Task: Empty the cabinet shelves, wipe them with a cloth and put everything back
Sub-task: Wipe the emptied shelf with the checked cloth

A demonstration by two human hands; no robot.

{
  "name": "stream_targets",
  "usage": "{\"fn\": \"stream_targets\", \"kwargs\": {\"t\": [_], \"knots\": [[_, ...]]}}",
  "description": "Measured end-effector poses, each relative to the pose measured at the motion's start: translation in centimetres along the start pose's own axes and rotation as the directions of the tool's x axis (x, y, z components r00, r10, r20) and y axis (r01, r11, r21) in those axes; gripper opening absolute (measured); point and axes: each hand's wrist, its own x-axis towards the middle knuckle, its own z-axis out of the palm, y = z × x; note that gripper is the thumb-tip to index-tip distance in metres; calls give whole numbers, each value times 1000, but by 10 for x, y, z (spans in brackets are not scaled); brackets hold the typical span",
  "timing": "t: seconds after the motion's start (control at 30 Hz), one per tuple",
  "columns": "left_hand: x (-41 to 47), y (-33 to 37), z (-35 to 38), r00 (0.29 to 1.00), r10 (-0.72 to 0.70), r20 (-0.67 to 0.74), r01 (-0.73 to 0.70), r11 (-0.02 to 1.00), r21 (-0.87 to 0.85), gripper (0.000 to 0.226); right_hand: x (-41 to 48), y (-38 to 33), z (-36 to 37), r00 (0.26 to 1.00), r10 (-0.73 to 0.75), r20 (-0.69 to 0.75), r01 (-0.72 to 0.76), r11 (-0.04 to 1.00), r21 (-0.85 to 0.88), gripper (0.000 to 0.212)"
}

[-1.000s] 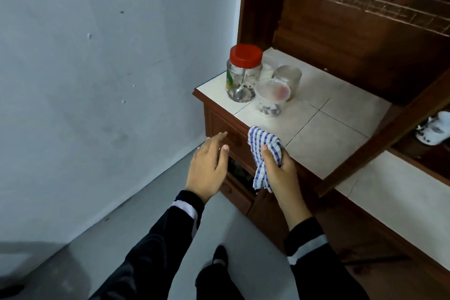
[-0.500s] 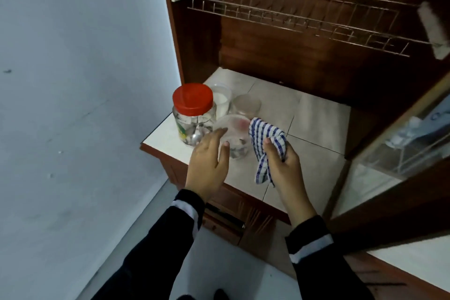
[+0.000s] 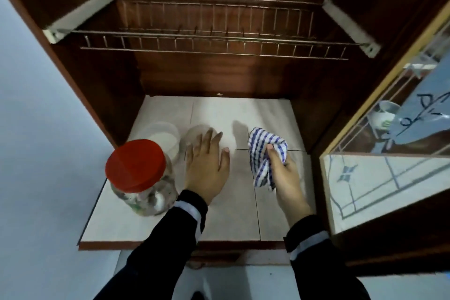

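Hands: left hand (image 3: 207, 168) spread | right hand (image 3: 283, 175) grips cloth (image 3: 264, 153) | blue-white striped, crumpled

Pale blue-grey wall (image 3: 36, 129) at left, light floor (image 3: 243, 282) below.

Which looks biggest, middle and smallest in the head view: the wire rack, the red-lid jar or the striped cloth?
1. wire rack
2. red-lid jar
3. striped cloth, bunched in the right hand
The jar is nearest the camera, so it may look oversized.
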Motion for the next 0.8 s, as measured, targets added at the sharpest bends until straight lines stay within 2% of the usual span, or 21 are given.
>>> {"fn": "stream_targets", "kwargs": {"t": [0.1,0.23,0.33,0.43,0.5,0.6,0.67,0.8], "knots": [[14,-6,5,1000,16,20,-16,999,29,54,3,0,3,999,38,26,-39,998,47,24],[25,-9,15,998,18,60,-23,996,88,58,12,5,5,994,108,34,-113,960,257,35],[30,-15,17,997,15,71,-25,991,132,64,18,10,5,982,128,138,-173,905,390,49],[31,-16,17,998,18,63,-28,984,178,72,23,14,4,958,140,250,-236,881,411,60],[30,-18,18,998,39,58,-50,975,215,74,26,16,5,947,142,289,-258,873,414,56],[28,-21,19,996,69,64,-82,965,250,79,32,18,8,963,165,213,-251,836,488,40],[27,-21,20,995,77,69,-93,961,261,79,37,21,12,973,172,155,-223,874,432,42],[28,-21,22,994,71,79,-90,960,264,76,41,24,20,985,134,112,-154,969,193,34]]}}
